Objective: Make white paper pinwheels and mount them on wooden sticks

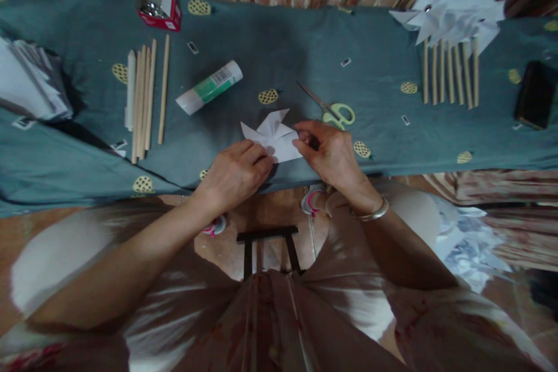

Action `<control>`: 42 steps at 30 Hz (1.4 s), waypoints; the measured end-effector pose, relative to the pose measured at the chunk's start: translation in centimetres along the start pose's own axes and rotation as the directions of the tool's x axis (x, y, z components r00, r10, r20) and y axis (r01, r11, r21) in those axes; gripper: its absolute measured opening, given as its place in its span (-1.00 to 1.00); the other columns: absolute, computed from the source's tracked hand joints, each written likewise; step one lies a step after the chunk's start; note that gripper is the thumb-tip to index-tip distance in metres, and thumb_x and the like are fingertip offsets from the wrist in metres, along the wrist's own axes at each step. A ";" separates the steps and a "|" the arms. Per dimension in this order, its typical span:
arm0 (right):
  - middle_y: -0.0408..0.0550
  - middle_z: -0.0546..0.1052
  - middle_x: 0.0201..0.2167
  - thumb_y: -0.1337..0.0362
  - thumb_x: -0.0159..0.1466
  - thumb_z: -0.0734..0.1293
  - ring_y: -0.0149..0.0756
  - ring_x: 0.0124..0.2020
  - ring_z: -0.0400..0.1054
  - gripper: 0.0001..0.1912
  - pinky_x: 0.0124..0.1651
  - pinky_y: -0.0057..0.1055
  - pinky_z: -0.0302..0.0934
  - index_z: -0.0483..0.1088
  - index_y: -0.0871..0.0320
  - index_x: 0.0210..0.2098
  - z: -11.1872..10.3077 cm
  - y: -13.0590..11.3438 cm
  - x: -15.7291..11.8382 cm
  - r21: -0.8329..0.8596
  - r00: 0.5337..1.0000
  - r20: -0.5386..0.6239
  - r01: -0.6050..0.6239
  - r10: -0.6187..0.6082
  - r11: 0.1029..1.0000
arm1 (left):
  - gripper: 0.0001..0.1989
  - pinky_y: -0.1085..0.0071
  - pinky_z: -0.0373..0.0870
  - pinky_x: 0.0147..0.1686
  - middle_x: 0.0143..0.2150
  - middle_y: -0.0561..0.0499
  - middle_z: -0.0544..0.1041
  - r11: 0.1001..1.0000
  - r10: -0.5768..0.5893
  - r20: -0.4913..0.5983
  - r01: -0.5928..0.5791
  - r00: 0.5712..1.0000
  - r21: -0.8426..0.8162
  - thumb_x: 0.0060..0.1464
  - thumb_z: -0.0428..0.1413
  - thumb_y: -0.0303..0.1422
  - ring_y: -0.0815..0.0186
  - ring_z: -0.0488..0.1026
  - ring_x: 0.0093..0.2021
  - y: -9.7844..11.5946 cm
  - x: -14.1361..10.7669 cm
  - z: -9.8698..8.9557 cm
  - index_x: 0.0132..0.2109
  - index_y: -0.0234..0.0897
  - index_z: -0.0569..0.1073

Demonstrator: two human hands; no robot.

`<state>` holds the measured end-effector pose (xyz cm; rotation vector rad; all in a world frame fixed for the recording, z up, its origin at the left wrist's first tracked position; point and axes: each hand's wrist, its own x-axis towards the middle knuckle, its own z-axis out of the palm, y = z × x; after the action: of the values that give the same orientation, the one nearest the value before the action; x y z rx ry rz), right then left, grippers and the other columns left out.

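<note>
A white paper pinwheel [279, 145], some of its blades folded in toward the centre, is held between my two hands just above the table's near edge. My left hand [242, 171] is closed on its lower left side, fingertips near the middle. At its right corner, my right hand [329, 148] pinches the paper between thumb and fingers. Green-handled scissors [333, 113] lie just beyond my right hand, blades pointing away to the left. A glue stick [209, 87] with a green and white label rests on the cloth beyond my left hand.
Several wooden sticks [142, 104] lie at the left, near a stack of paper [32, 81]. A red box [161, 11] of small metal pieces stands behind. Finished pinwheels on sticks [453, 17] and a black phone [536, 95] are at the right. Paper scraps [471, 241] sit below the table.
</note>
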<state>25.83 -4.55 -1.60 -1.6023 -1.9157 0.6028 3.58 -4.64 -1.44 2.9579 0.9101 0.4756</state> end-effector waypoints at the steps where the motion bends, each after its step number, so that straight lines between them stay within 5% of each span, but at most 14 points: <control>1: -0.08 0.59 -0.34 0.37 0.20 0.36 -0.24 -0.29 0.47 -0.75 -0.10 -0.26 0.37 0.53 0.16 -0.12 0.0 0.0 0.0 -0.003 1.000 0.002 0.006 -0.006 1.000 | -0.78 0.34 0.44 -0.27 -0.27 -0.08 0.55 1.000 -0.001 0.006 0.001 1.000 0.003 0.32 0.01 -0.40 0.23 0.46 -0.27 0.0 0.0 0.0 -0.18 -0.35 0.54; 11: -0.07 0.60 -0.08 0.50 0.18 0.22 -0.22 -0.02 0.48 -0.64 0.14 -0.17 0.32 0.57 0.09 -0.18 -1.2 0.5 0.2 0.138 0.992 0.024 0.120 -0.124 0.983 | -0.76 0.37 0.44 -0.28 -0.24 -0.10 0.58 0.998 -0.065 0.025 0.066 0.998 -0.024 0.33 -0.02 -0.40 0.26 0.49 -0.25 -0.4 -0.6 -0.4 -0.19 -0.33 0.54; 18: -0.07 0.46 0.16 0.45 0.09 0.41 -0.15 0.22 0.33 -0.70 0.28 -0.13 0.22 0.59 0.02 -0.21 -1.8 0.5 0.0 0.259 0.981 0.156 0.072 -0.116 0.963 | -0.77 0.37 0.44 -0.30 -0.23 -0.09 0.60 0.998 -0.054 -0.011 0.053 0.999 -0.038 0.32 -0.01 -0.40 0.25 0.50 -0.26 -0.5 -1.1 -0.4 -0.14 -0.33 0.55; 34: -0.10 0.45 0.15 0.34 0.17 0.46 -0.15 0.17 0.36 -0.93 0.25 -0.08 0.23 0.60 0.02 -0.38 -0.9 -0.2 0.1 0.316 0.967 0.211 0.067 -0.139 0.946 | -0.80 0.29 0.41 -0.27 -0.24 -0.12 0.60 0.995 -0.015 0.001 0.015 1.000 -0.097 0.31 0.00 -0.41 0.20 0.50 -0.23 -0.3 -1.0 -0.8 -0.15 -0.32 0.53; 42: -0.01 0.47 0.13 0.36 0.22 0.42 -0.16 0.13 0.37 -0.92 0.22 -0.13 0.24 0.58 0.07 -0.36 0.0 -0.3 0.1 0.226 0.973 0.121 0.165 -0.196 0.960 | -0.71 0.28 0.49 -0.14 -0.09 -0.13 0.61 0.991 -0.004 -0.070 -0.006 0.998 -0.137 0.31 -0.01 -0.46 0.22 0.53 -0.14 0.8 -1.1 -0.1 0.13 -0.35 0.40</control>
<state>25.55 -4.54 -1.39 -1.2627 -1.9960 0.8342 3.14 -5.94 -1.60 2.8340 0.8451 0.6192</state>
